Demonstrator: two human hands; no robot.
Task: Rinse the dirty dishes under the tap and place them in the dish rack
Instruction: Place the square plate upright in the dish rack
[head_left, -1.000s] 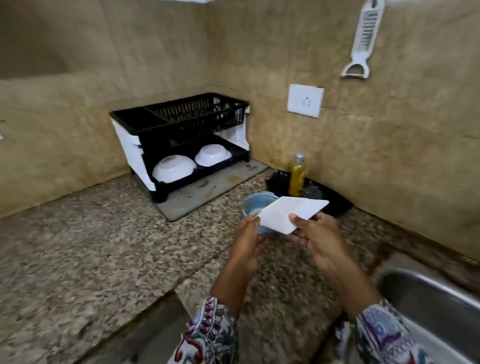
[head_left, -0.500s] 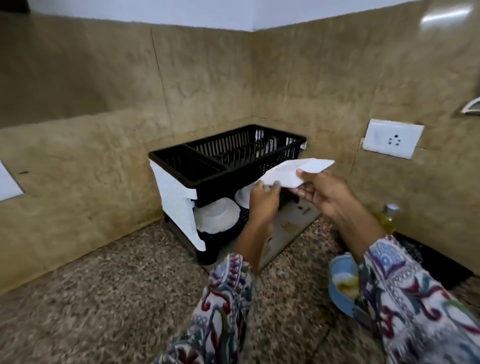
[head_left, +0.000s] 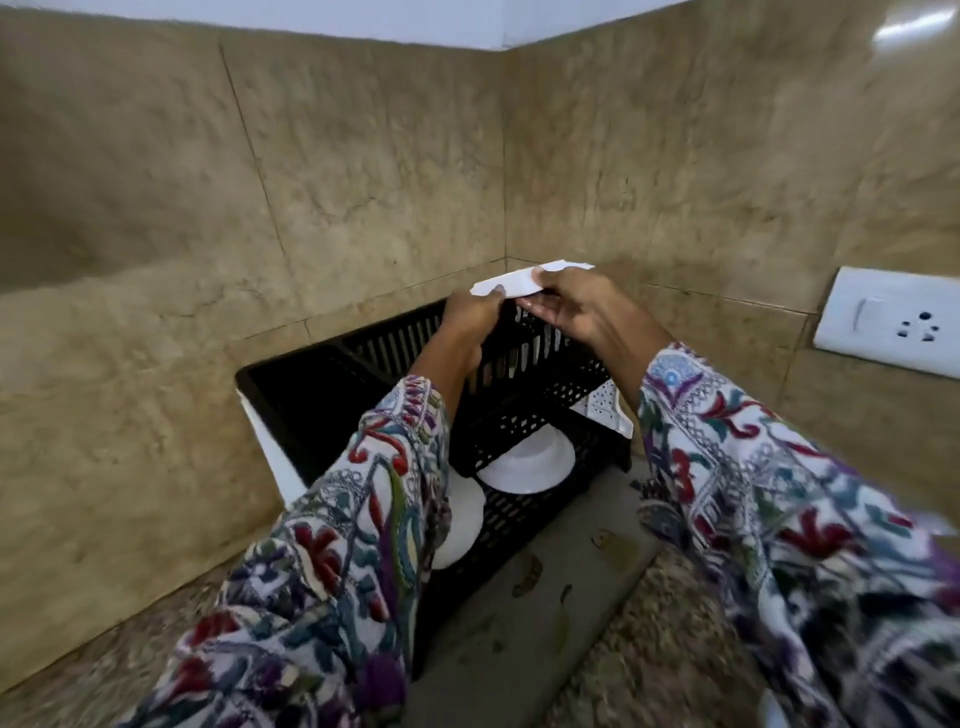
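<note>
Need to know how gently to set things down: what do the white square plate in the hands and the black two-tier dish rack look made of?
White square plate: thin, matte, crisp-edged; looks like melamine or plastic, though ceramic can't be ruled out. Black two-tier dish rack: moulded plastic, shown by its slotted lattice walls, with white perforated side panels.

Granite counter (head_left: 649, 639) under grey mat (head_left: 545, 613).

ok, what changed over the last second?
Both hands, left hand and right hand, carried the white plate from near the sink up over the dish rack's top tier. Grip unchanged. Two white bowls stayed on the lower tier.
</note>
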